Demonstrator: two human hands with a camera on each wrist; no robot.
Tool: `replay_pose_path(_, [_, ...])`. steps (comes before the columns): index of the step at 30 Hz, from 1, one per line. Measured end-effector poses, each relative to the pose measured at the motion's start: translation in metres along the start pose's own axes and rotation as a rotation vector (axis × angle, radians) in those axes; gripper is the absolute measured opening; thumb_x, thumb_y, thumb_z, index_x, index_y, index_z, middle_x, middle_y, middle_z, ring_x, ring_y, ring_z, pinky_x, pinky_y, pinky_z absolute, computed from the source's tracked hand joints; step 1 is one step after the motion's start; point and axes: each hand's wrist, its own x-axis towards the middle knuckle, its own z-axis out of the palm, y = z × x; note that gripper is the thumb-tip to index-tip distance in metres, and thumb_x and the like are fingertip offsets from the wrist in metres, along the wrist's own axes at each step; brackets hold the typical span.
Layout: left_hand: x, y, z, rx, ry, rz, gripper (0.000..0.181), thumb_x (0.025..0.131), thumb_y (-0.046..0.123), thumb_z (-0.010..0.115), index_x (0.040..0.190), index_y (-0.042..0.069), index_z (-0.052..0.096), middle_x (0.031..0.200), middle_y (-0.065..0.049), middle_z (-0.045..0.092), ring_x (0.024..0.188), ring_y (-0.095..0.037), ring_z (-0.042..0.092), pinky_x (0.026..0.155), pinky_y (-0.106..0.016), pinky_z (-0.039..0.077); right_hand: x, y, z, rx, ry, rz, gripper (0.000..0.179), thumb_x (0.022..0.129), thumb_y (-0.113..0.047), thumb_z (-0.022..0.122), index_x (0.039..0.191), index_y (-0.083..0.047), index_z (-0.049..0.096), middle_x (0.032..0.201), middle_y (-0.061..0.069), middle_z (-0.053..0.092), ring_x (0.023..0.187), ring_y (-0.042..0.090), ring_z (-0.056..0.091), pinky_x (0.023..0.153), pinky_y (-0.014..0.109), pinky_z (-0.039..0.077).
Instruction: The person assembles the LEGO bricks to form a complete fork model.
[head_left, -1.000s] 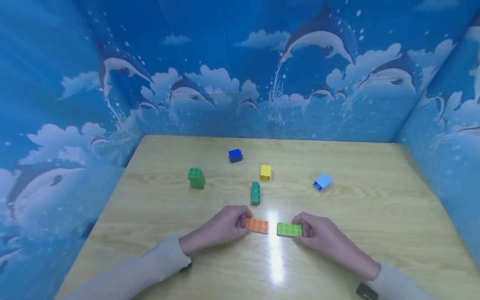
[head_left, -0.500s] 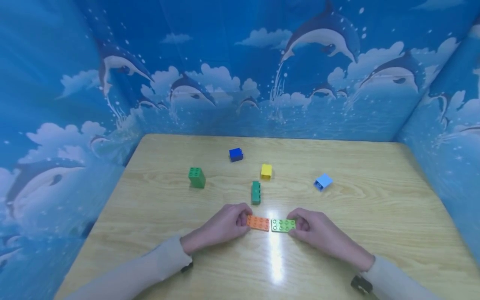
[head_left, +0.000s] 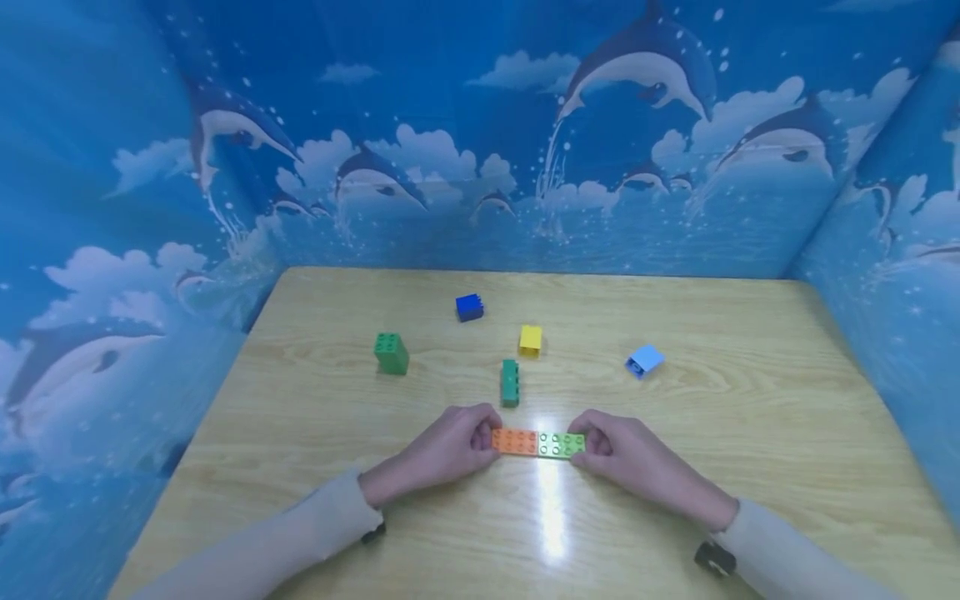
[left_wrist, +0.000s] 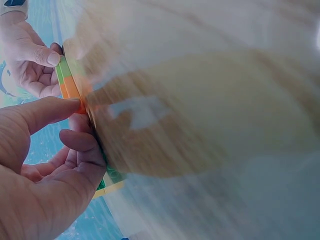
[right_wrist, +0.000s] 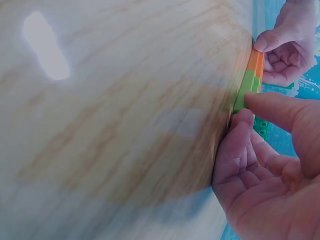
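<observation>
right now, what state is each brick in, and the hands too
orange brick: studs up, end against the lime brick
lime brick: studs up
left fingers: pinching the orange brick
right fingers: pinching the lime brick
tall green block: upright, studs up
teal brick: on its side
dark blue brick: on its side
yellow brick: smooth face up
light blue brick: smooth face up
</observation>
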Motion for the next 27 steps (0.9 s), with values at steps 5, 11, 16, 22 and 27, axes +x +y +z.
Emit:
replay_pose_path(5, [0.000,-0.001,0.000,0.004,0.005,0.005,0.035,0.091,0.003,0.085,0.124,0.003,0.071,0.087,0.007,0.065,0.076,-0.007,0.064,0.069,-0.024,0.058,0.002,0.000,0.001,0.003,-0.003,0.013,0.036,0.097,-0.019,0.083,0.127,-0.005,0.071,0.087,-0.007,0.065,0.073,0.012,0.061,0.063,0.028,0.056])
replay_pose_path(11, [0.001,-0.001,0.000,-0.005,-0.002,-0.018,0.038,0.091,0.002,0.085,0.126,0.003,0.071,0.087,0.007,0.065,0.077,-0.008,0.065,0.069,-0.024,0.059,0.002,-0.001,-0.001,0.023,-0.020,0.067,0.046,0.098,-0.028,0.083,0.134,-0.004,0.067,0.091,-0.004,0.066,0.077,0.016,0.064,0.065,0.030,0.057])
replay_pose_path(16, [0.000,-0.002,0.001,-0.010,-0.010,-0.025,0.040,0.091,0.001,0.085,0.128,0.003,0.071,0.088,0.007,0.065,0.077,-0.008,0.065,0.070,-0.024,0.059,-0.003,0.000,-0.007,0.063,0.038,0.125,0.046,0.101,-0.033,0.079,0.135,-0.004,0.066,0.094,-0.001,0.068,0.080,0.019,0.066,0.065,0.031,0.058])
replay_pose_path(22, [-0.002,-0.001,0.001,-0.003,-0.011,-0.012,0.040,0.091,0.001,0.085,0.128,0.003,0.070,0.088,0.007,0.064,0.077,-0.007,0.064,0.069,-0.023,0.059,-0.010,0.013,-0.025,0.100,0.285,0.092,0.030,0.108,-0.029,0.072,0.126,-0.005,0.070,0.101,0.004,0.069,0.088,0.018,0.066,0.072,0.027,0.058])
replay_pose_path(27, [0.000,0.000,0.000,0.003,-0.019,-0.020,0.041,0.091,0.001,0.085,0.129,0.004,0.070,0.088,0.007,0.064,0.078,-0.007,0.064,0.070,-0.023,0.058,-0.008,0.033,-0.046,0.250,0.557,0.155,0.033,0.111,-0.026,0.067,0.131,0.000,0.064,0.101,0.010,0.068,0.079,0.015,0.064,0.064,0.024,0.057])
